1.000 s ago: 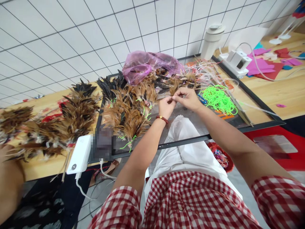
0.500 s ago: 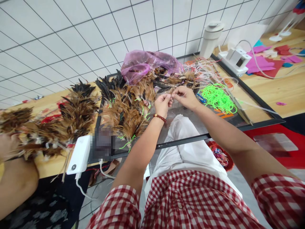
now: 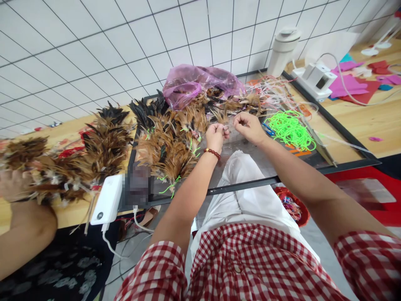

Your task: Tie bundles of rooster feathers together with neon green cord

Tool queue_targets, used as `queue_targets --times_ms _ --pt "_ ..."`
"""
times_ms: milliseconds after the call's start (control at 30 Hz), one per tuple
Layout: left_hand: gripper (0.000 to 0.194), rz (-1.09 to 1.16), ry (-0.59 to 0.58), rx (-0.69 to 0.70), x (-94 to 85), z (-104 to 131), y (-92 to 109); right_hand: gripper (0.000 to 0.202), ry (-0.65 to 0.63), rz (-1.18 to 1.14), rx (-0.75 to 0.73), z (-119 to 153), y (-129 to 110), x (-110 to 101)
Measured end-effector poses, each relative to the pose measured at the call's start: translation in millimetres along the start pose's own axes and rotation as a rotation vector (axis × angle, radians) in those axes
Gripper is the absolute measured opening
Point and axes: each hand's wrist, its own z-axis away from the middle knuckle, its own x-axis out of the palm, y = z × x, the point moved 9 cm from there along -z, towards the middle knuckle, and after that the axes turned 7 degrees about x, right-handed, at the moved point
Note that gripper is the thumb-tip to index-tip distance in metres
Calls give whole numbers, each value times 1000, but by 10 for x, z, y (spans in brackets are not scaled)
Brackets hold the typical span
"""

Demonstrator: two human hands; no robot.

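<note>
The left hand (image 3: 216,136) and right hand (image 3: 250,128) face each other, fingertips near but apart. Both have curled fingers; whether either grips something small, I cannot tell. A brown feather tuft (image 3: 220,114) lies just beyond the left fingertips, nearer that hand, its long axis running roughly away from the person. The blue tool (image 3: 268,129) and green cord (image 3: 290,130) lie on the right hand's outer side.

Red-and-white gingham shirt (image 3: 238,259), neon-green cord (image 3: 291,129), translucent purple bag (image 3: 203,77), brown and black feathers (image 3: 173,144).
</note>
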Motion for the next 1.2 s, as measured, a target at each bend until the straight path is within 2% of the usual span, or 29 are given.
queue_targets --times_ms 233,300,400,533,600,667,700,800,867,1000,1200 --pt "20 -88 -61 61 35 5 7 13 -33 11 27 -2 32 91" --pt "20 -62 -50 67 24 9 17 16 6 14 79 -13 111 55" --pt "22 -36 -71 82 42 20 45 34 19 -21 223 -35 284 16" --pt "22 -55 -196 160 154 56 123 61 -139 -142 331 -42 349 117" --pt "23 -58 -234 202 188 87 152 64 -221 -223 357 -21 319 185" --pt "24 -53 -238 220 194 113 149 62 -236 -255 380 10 308 201" --pt "23 -51 -232 215 190 117 128 60 -211 -245 379 18 312 177" --pt "19 -67 -172 193 139 63 46 47 88 -153 211 -8 249 -114" --pt "16 -82 -142 208 102 6 19 41 78 -150 133 -19 231 -111" --pt "16 -114 -146 263 77 -34 20 37 -28 -110 92 -6 245 9" --pt "14 -168 -157 229 88 -31 -16 33 -11 -58 100 5 258 -3"
